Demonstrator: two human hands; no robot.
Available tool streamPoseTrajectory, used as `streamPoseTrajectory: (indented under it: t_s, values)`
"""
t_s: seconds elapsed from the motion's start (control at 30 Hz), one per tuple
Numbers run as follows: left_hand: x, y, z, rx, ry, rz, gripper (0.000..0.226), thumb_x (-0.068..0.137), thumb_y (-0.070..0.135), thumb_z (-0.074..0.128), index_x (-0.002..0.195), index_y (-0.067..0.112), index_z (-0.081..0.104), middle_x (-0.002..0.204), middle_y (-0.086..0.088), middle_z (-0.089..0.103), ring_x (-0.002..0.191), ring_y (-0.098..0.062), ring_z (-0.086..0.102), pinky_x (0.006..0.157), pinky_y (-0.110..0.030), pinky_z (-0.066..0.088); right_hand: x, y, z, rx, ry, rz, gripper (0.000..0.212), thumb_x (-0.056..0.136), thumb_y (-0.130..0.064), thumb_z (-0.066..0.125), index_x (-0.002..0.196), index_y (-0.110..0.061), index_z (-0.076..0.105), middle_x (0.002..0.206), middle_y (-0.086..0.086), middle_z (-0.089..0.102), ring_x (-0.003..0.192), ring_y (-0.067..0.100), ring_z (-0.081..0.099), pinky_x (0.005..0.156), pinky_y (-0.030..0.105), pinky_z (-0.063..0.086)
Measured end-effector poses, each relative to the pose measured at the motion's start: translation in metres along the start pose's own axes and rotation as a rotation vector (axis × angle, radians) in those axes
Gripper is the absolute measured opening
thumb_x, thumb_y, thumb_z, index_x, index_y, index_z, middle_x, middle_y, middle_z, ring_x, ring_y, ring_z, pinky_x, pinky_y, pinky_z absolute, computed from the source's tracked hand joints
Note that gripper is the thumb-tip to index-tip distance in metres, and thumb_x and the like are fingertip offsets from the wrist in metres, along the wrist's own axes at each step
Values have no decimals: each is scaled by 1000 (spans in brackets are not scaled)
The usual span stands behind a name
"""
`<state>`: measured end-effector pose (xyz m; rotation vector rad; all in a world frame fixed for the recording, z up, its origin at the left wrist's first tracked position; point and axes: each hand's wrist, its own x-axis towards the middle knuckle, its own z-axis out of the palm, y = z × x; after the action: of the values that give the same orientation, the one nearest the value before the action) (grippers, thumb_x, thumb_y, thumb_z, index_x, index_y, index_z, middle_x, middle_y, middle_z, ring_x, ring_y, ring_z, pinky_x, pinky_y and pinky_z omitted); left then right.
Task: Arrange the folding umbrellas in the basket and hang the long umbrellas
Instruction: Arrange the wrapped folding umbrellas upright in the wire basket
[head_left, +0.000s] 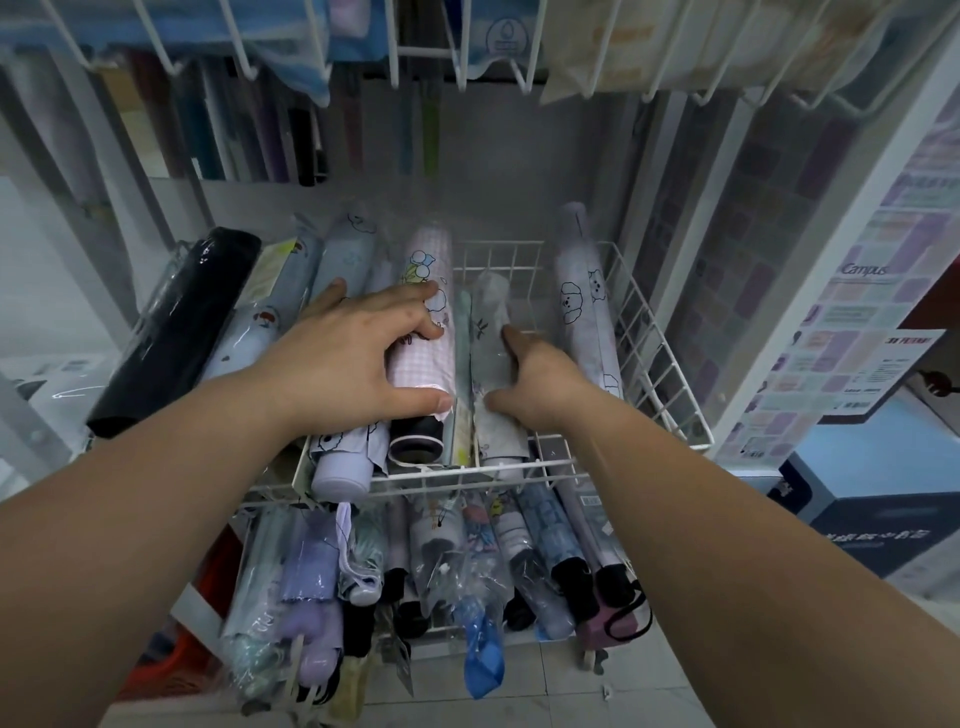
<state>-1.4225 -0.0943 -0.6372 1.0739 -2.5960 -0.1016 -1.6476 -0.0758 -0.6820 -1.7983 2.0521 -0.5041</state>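
A shop display rack fills the view: white wire shelving against a grey back panel, with a tiled floor (571, 691) below and a poster board (852, 332) of stationery pictures at the right. Along the top a wire rack (415, 52) carries flat packaged goods, and behind it long umbrellas (249, 140) hang upright in a dark row. In the middle sits the white wire basket (649, 332), its right part showing bare mesh, its left part packed with folding umbrellas lying lengthwise in clear sleeves. A lower basket (431, 631) under it is crowded with more wrapped umbrellas.

At the far left of the upper basket a black umbrella (176, 332) lies slanted over the edge. Leaning along the right wall is a pale umbrella with puppy drawings (587, 312).

The left hand (358, 358) is spread wide, palm down, over the pink checked umbrella (423, 364); the fingers lie across its top and the thumb presses its near side, a loose clasp rather than a closed one. Just beside it, the right hand (540, 384) rests half open on a grey-white umbrella (491, 338), forefinger stretched along it and thumb against its near end; whether it truly grips cannot be told.
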Motion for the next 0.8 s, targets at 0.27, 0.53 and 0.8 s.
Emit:
streamPoseTrajectory:
  t_s: [0.27,0.53,0.8]
  values:
    - [3,2,2,3,-8,-5,85,58,89,45,125,37,54,163,18,25,148,-6,30,124,-49,7,2,18,-28,-279,315,-35,35,91,-39,62,111,-12,68,111,13,64,101,33,61,75,30,47]
    - [4,5,5,-13,0,-4,86,57,88,45,125,36,55,163,19,26,147,-7,31,125,-51,8,13,40,-44,-121,253,287,89,95,-31,62,157,-41,-1,132,16,57,108,38,62,74,36,44]
    - [5,3,6,-13,-11,-10,87,56,90,44,125,38,53,163,20,24,147,-9,33,124,-51,7,-6,16,-58,-25,281,168,81,90,-26,63,157,-30,17,137,14,57,115,36,61,79,28,44]
